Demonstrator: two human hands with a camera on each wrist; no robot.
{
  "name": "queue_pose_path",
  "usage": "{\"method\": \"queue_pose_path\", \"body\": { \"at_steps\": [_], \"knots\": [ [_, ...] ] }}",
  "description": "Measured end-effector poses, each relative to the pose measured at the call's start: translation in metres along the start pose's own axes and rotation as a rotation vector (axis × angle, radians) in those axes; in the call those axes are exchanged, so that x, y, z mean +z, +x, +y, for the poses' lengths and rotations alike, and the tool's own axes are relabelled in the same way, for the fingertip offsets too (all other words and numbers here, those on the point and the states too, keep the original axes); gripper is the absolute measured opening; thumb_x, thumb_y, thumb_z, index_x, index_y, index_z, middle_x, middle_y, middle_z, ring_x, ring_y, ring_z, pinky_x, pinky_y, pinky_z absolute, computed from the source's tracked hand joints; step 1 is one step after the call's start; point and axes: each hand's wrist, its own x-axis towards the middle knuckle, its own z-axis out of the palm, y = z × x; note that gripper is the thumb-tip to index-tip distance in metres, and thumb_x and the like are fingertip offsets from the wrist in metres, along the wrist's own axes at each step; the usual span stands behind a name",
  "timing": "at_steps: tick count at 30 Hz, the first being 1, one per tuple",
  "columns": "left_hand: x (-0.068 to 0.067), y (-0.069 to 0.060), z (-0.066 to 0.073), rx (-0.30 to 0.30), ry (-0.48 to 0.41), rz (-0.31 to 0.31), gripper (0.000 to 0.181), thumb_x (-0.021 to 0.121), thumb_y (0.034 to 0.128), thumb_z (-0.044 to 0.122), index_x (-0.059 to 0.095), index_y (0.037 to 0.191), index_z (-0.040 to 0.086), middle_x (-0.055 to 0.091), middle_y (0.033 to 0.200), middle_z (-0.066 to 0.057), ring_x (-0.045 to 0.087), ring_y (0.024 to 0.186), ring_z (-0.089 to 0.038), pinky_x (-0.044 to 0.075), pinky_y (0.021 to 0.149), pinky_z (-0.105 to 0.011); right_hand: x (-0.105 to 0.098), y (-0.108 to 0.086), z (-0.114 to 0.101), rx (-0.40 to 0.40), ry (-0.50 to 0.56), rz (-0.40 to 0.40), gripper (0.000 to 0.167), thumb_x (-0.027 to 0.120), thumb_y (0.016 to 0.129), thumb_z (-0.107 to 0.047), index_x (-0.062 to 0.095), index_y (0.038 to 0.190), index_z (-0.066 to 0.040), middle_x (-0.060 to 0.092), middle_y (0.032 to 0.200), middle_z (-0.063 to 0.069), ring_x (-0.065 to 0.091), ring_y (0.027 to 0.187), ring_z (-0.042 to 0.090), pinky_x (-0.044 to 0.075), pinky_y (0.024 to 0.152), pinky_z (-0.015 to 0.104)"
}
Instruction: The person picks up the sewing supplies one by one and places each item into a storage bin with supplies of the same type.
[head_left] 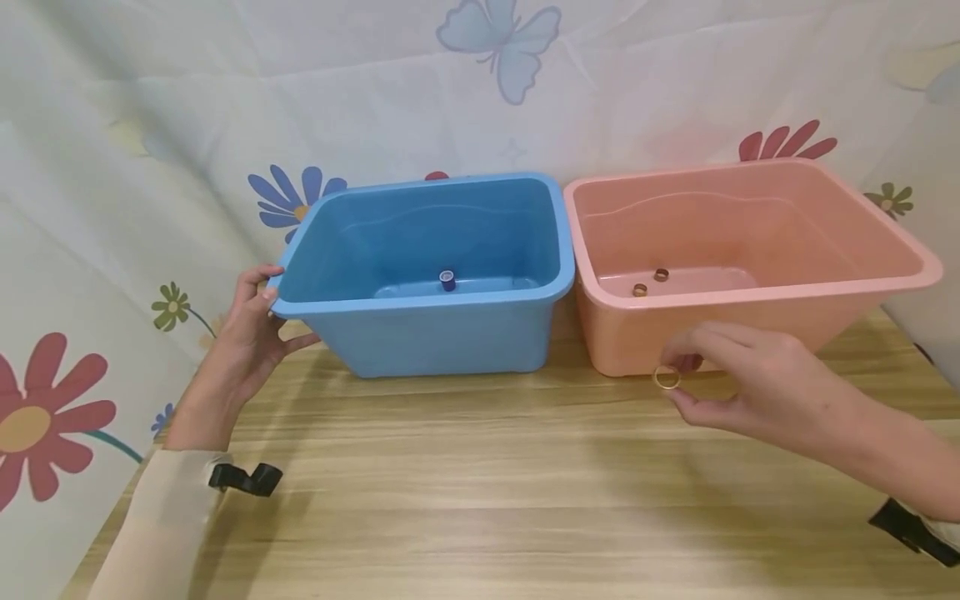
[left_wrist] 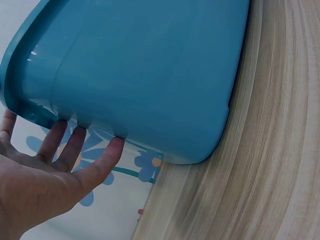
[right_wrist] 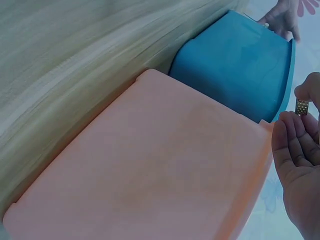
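Between thumb and fingertips my right hand [head_left: 757, 379] pinches a gold ring [head_left: 666, 377], held in front of the pink bin [head_left: 757, 296]. In the right wrist view the ring [right_wrist: 301, 106] shows a dotted band. Two more rings [head_left: 661, 274] lie apart on the pink bin's floor. At the left end of the blue bin [head_left: 420, 304], my left hand [head_left: 251, 337] touches the rim and outer wall. Its fairly straight fingers [left_wrist: 102, 162] press the wall in the left wrist view. A small dark blue cylinder with a pale top [head_left: 447, 280] stands inside the blue bin.
Both bins stand side by side at the back of a wooden table [head_left: 480, 492], their rims nearly touching. Behind them hangs a white curtain [head_left: 360, 108] printed with flowers and a butterfly. Black straps [head_left: 246, 479] sit at both wrists.
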Motion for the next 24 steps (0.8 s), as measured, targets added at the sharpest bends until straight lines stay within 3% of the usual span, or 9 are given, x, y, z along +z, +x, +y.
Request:
{"method": "queue_pose_path", "body": {
  "at_steps": [13, 24],
  "knots": [
    [0.001, 0.003, 0.001, -0.018, 0.000, 0.011, 0.028, 0.048, 0.1040, 0.025, 0.039, 0.130, 0.031, 0.026, 0.153, -0.002, 0.030, 0.138, -0.031, 0.060, 0.083, -0.045, -0.007, 0.005, -0.003, -0.028, 0.027, -0.001, 0.041, 0.048, 0.101, -0.053, 0.066, 0.092, -0.017, 0.066, 0.084, -0.014, 0.061, 0.074, 0.001, 0.053, 0.071, 0.012],
    [0.001, 0.002, 0.000, -0.016, 0.009, 0.013, 0.029, 0.046, 0.1046, 0.026, 0.037, 0.132, 0.032, 0.026, 0.152, -0.002, 0.030, 0.137, -0.031, 0.059, 0.083, -0.045, -0.021, 0.017, 0.005, -0.041, -0.041, 0.034, 0.043, 0.047, 0.102, -0.050, 0.071, 0.094, -0.017, 0.067, 0.084, -0.012, 0.060, 0.075, 0.004, 0.049, 0.073, 0.011]
  ]
}}
